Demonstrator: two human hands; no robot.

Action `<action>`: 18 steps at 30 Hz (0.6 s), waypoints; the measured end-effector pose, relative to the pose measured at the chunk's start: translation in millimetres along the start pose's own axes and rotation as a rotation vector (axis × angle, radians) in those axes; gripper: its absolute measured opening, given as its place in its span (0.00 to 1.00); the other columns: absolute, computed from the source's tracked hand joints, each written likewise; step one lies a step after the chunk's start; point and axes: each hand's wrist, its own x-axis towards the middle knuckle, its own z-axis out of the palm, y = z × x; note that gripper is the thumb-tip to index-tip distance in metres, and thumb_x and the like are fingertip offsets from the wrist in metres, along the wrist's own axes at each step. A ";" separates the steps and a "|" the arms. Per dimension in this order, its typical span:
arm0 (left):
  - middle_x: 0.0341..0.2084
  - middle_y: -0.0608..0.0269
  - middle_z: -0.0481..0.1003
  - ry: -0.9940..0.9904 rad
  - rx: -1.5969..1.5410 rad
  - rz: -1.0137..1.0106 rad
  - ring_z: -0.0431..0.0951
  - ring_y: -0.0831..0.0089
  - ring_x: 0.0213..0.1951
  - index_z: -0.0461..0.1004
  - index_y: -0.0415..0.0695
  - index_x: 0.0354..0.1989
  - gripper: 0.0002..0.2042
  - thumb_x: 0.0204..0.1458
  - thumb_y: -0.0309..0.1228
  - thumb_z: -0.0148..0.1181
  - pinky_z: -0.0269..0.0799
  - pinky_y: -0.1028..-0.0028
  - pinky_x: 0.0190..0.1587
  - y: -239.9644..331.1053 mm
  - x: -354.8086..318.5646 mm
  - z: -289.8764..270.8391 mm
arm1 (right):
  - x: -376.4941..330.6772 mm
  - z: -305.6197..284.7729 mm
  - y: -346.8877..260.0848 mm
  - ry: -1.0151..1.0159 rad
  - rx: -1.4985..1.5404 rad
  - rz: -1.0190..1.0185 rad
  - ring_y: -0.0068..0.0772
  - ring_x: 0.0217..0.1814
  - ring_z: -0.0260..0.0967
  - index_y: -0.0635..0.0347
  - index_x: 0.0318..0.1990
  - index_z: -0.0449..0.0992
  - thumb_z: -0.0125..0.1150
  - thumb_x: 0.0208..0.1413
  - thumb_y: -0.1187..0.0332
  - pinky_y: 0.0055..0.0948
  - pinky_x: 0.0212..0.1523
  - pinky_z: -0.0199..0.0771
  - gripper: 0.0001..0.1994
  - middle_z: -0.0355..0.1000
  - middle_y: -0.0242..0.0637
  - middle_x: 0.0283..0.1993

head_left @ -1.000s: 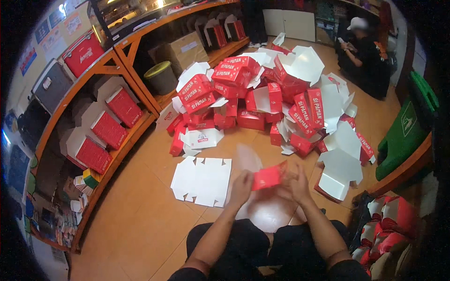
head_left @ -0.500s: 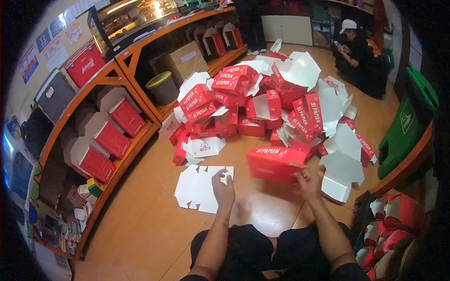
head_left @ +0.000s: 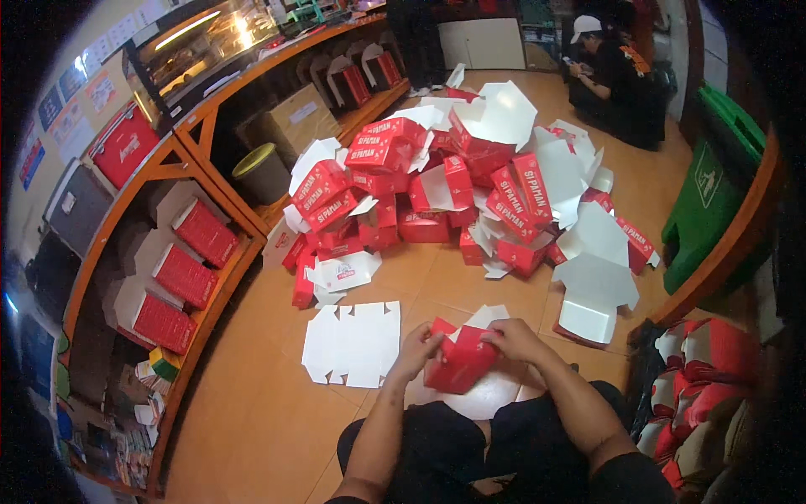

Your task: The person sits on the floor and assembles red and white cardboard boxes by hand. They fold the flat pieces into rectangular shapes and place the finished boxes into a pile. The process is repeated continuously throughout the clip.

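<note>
A red cardboard box [head_left: 462, 366] with a white inside is tilted just in front of my lap, its flaps partly up. My left hand [head_left: 418, 348] grips its left upper edge with bent fingers. On the other side my right hand [head_left: 514, 339] pinches the upper right edge, beside a raised white flap. Left of the box, a flat white box blank [head_left: 353, 346] with notched edges lies on the floor. Beyond both hands rises a large heap of folded red boxes [head_left: 386, 149], many with white lids standing open.
Shelves along the left hold upright red boxes [head_left: 186, 277]. A grey bin [head_left: 264, 175] and a brown carton [head_left: 302, 118] stand by them. On the right are a green bin [head_left: 714, 189] and stacked red boxes [head_left: 718, 353]. A person [head_left: 621, 80] in a white cap crouches at the back.
The red box has come down and nearer to my lap, and has turned. My left hand has moved from above the flat blank to the box, which both hands now hold.
</note>
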 end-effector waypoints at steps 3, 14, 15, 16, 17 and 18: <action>0.26 0.64 0.74 0.013 -0.028 0.007 0.74 0.79 0.24 0.69 0.40 0.41 0.10 0.64 0.35 0.53 0.74 0.78 0.31 2.7 -2.3 1.2 | 4.8 -11.7 4.7 -0.154 0.045 0.052 0.44 0.36 0.76 0.62 0.35 0.79 0.59 0.58 0.57 0.39 0.39 0.74 0.15 0.77 0.47 0.31; 0.28 0.43 0.76 0.130 0.912 0.103 0.78 0.48 0.34 0.72 0.36 0.40 0.20 0.55 0.44 0.60 0.71 0.59 0.38 16.6 -17.7 34.9 | 3.6 9.1 9.7 -0.042 -0.131 -0.219 0.50 0.34 0.74 0.59 0.31 0.81 0.58 0.55 0.57 0.43 0.37 0.72 0.14 0.76 0.50 0.31; 0.28 0.43 0.77 0.076 0.945 0.147 0.79 0.49 0.34 0.73 0.36 0.39 0.20 0.55 0.45 0.61 0.72 0.60 0.38 14.2 -18.4 37.4 | 2.4 10.1 10.9 -0.061 -0.145 -0.233 0.51 0.34 0.74 0.59 0.32 0.81 0.58 0.55 0.57 0.43 0.37 0.72 0.14 0.76 0.50 0.31; 0.28 0.44 0.77 0.021 0.977 0.191 0.79 0.51 0.34 0.73 0.37 0.39 0.20 0.55 0.46 0.61 0.72 0.61 0.38 11.2 -19.3 40.0 | 1.2 12.6 11.5 -0.080 -0.159 -0.247 0.51 0.34 0.74 0.58 0.32 0.81 0.58 0.55 0.57 0.43 0.37 0.72 0.14 0.76 0.50 0.30; 0.29 0.44 0.78 -0.040 1.006 0.241 0.80 0.53 0.34 0.74 0.37 0.38 0.21 0.55 0.46 0.61 0.73 0.62 0.38 10.5 -18.6 43.1 | -0.6 13.2 10.4 -0.092 -0.175 -0.257 0.51 0.34 0.74 0.58 0.32 0.81 0.58 0.55 0.57 0.43 0.37 0.72 0.14 0.76 0.50 0.30; 0.29 0.46 0.78 -0.093 1.066 0.237 0.80 0.54 0.34 0.74 0.37 0.40 0.21 0.56 0.47 0.60 0.73 0.63 0.38 9.9 -22.0 45.1 | -3.8 13.8 8.3 -0.113 -0.200 -0.299 0.49 0.33 0.74 0.58 0.33 0.81 0.58 0.56 0.57 0.41 0.37 0.72 0.14 0.76 0.49 0.30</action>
